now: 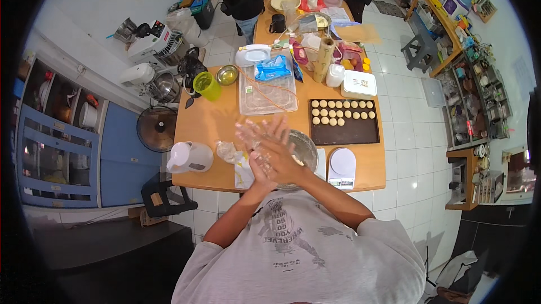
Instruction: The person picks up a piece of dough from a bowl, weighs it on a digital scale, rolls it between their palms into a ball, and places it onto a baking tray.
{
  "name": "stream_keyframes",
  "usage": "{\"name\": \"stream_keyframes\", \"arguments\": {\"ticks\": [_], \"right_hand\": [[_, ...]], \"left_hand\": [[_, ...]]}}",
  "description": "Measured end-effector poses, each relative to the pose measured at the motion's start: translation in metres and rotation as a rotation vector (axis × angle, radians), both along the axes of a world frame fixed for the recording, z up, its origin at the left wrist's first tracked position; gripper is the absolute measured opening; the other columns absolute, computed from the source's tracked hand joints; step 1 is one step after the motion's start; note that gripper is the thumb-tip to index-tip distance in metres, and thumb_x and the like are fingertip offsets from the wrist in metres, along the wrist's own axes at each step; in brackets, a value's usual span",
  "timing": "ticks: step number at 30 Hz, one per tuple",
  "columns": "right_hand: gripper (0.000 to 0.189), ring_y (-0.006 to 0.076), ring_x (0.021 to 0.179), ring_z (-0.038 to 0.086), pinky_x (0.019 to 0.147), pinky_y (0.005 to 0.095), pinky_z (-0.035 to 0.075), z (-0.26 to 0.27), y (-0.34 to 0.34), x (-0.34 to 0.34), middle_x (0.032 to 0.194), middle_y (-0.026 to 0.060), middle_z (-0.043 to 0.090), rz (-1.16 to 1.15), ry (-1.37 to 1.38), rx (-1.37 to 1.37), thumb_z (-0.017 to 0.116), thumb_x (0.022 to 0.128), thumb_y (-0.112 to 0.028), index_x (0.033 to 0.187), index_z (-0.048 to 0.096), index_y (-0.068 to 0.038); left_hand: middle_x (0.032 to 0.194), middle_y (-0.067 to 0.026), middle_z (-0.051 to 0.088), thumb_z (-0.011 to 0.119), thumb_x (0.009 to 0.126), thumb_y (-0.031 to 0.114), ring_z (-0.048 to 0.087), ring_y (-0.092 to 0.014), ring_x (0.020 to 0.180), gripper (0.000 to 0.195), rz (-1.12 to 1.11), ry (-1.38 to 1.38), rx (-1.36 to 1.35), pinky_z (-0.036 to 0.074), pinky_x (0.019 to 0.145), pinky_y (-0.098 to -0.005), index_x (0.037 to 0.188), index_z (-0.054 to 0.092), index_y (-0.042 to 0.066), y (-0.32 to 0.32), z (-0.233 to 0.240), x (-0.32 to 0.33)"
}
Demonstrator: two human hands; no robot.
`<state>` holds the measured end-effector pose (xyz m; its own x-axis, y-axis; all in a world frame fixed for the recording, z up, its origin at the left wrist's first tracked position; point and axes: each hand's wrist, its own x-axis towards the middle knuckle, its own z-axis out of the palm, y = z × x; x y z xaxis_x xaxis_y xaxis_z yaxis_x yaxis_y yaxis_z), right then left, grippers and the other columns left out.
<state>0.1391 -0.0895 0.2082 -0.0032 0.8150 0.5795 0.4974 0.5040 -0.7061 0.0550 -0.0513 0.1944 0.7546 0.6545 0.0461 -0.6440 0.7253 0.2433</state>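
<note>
In front of my chest, my left hand [261, 168] and my right hand [281, 158] are pressed palm against palm, with the right lying across the left. The fingers are spread and blurred, and pale flecks of dough cling to them. Whether a piece of dough sits between the palms is hidden. Beneath the hands stands a metal mixing bowl [312, 148] with dough residue on its wall, partly covered by my right hand and forearm. To its right is a dark baking tray [344, 134] bearing several round dough balls [338, 104] in rows along its far side.
A white digital scale [342, 162] stands right of the bowl; a white jug [192, 157] and a plastic bag [227, 151] lie left. Beyond are a lidded plastic box [266, 99], green cup [207, 86], cling-film roll [323, 60] and white tub [358, 83]. Two people work at the far end.
</note>
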Motion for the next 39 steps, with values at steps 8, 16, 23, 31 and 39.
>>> {"name": "stream_keyframes", "arguments": {"ticks": [8, 16, 23, 31, 39], "right_hand": [[0.049, 0.0453, 0.150, 0.035, 0.121, 0.0569, 0.028, -0.021, -0.011, 0.000, 0.158, 0.0250, 0.043, 0.039, 0.134, -0.188, 0.052, 0.098, -0.013, 0.144, 0.053, 0.002], [0.045, 0.0480, 0.144, 0.042, 0.119, 0.0558, 0.032, 0.003, -0.010, 0.006, 0.155, 0.0260, 0.047, -0.136, 0.066, -0.011, 0.052, 0.099, -0.014, 0.141, 0.054, 0.003], [0.048, 0.0491, 0.143, 0.043, 0.121, 0.0524, 0.029, -0.002, -0.007, 0.001, 0.149, 0.0290, 0.052, 0.014, 0.091, 0.038, 0.055, 0.100, -0.014, 0.145, 0.054, 0.004], [0.042, 0.0457, 0.133, 0.052, 0.113, 0.0582, 0.038, -0.016, -0.025, -0.012, 0.145, 0.0260, 0.055, -0.124, 0.050, -0.146, 0.061, 0.099, -0.020, 0.135, 0.060, 0.000], [0.046, 0.0469, 0.138, 0.047, 0.120, 0.0527, 0.032, -0.016, -0.011, -0.003, 0.148, 0.0281, 0.051, -0.022, -0.035, -0.045, 0.056, 0.099, -0.015, 0.141, 0.054, 0.003]], "left_hand": [[0.174, -0.0077, 0.019, 0.020, 0.097, 0.084, 0.011, -0.031, 0.161, 0.092, 0.063, 0.253, 0.287, 0.008, 0.125, -0.0594, 0.168, 0.017, 0.026, -0.005, -0.007, 0.003], [0.175, -0.0098, 0.014, 0.020, 0.098, 0.081, 0.016, -0.032, 0.160, 0.092, 0.000, 0.270, 0.278, 0.011, 0.126, -0.0583, 0.168, 0.016, 0.021, -0.017, 0.011, 0.013], [0.172, -0.0144, 0.023, 0.019, 0.100, 0.079, 0.022, -0.037, 0.157, 0.090, 0.212, 0.199, 0.166, 0.011, 0.127, -0.0573, 0.167, 0.019, 0.018, -0.002, 0.002, 0.015], [0.173, -0.0142, 0.019, 0.022, 0.097, 0.083, 0.015, -0.038, 0.159, 0.099, 0.063, 0.207, 0.434, 0.011, 0.128, -0.0545, 0.168, 0.016, 0.014, -0.015, 0.000, 0.001], [0.172, -0.0141, 0.022, 0.021, 0.099, 0.080, 0.019, -0.032, 0.159, 0.096, 0.048, -0.669, 0.018, 0.012, 0.128, -0.0524, 0.166, 0.020, 0.011, -0.016, 0.039, 0.028]]}}
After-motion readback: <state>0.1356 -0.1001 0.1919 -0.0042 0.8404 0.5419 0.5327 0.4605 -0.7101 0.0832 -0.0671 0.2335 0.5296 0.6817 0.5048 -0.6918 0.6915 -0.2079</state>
